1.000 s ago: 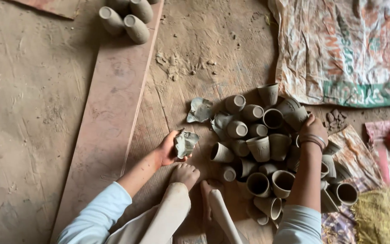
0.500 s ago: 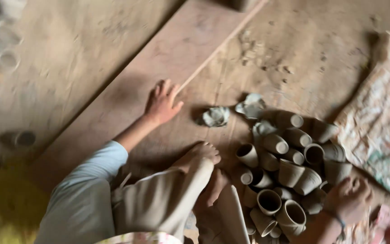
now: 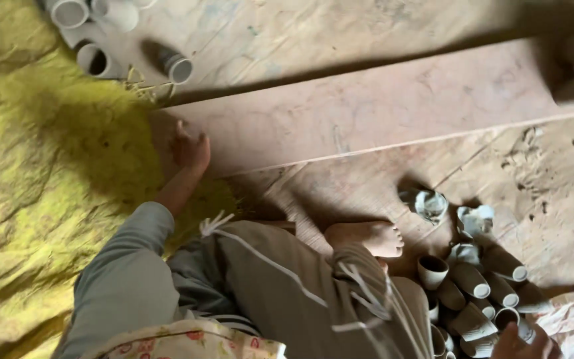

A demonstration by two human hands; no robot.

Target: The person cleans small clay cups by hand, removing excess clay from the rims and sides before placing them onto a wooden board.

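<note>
Dirt floor everywhere, packed and dusty, with a long wooden plank (image 3: 380,110) lying flat across the upper half of the view. Person's sitting on the ground, one bare foot (image 3: 369,238) tucked in just beside a heap of small unfired clay cups (image 3: 473,286) at the lower right, all grey and tipped on their sides, some mouths facing up at the camera. A couple of crushed cups (image 3: 426,203) sit just above the heap, squashed out of shape. The left hand (image 3: 189,149) is planted palm down at the near end of the plank, fingers loosely spread, holding nothing, right where the wood meets a big yellow cloth (image 3: 41,179) that covers the whole left side. The right hand (image 3: 523,342) is barely in view at the bottom edge, resting on the cups at the low end of the pile, but it's mostly cut off so I can't tell how its fingers sit or whether it's got hold of one. Up in the top left corner there are a few more cups (image 3: 97,40) lying loose, well apart from the main heap, plus a bit of straw (image 3: 142,83) near them.
</note>
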